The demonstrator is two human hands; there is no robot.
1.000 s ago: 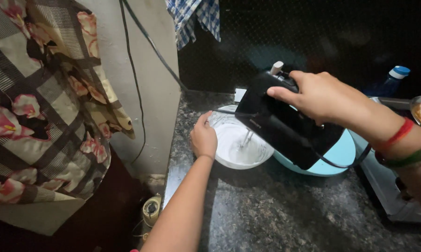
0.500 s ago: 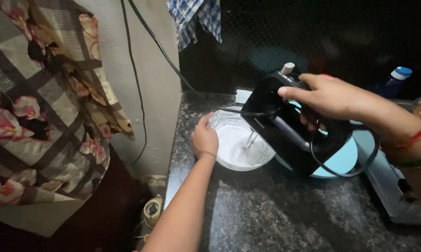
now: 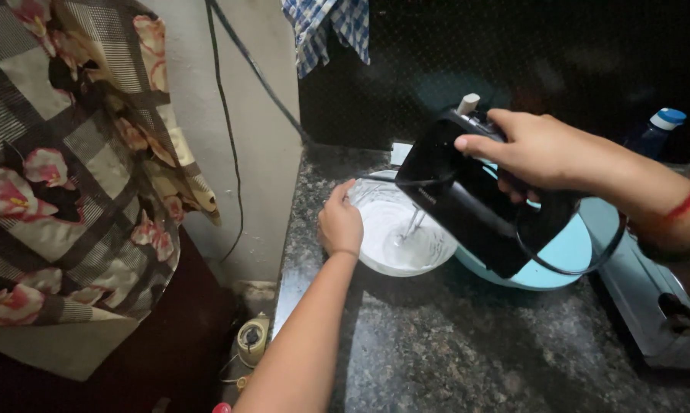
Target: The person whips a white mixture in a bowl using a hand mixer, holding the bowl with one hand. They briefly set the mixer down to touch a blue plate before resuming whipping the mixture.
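Dark speckled stone counter fills the lower right of the frame; pale wall at upper centre. Far left: floral checked cloth hanging. Black cord runs down the wall. Left hand, centre frame, fingers curled on the near rim of the white bowl, which holds white mixture. Right hand, upper right, clenched around the handle of the black hand mixer; beaters dip into the bowl. Light blue plate just right of the bowl. Blue-capped bottle at far right.
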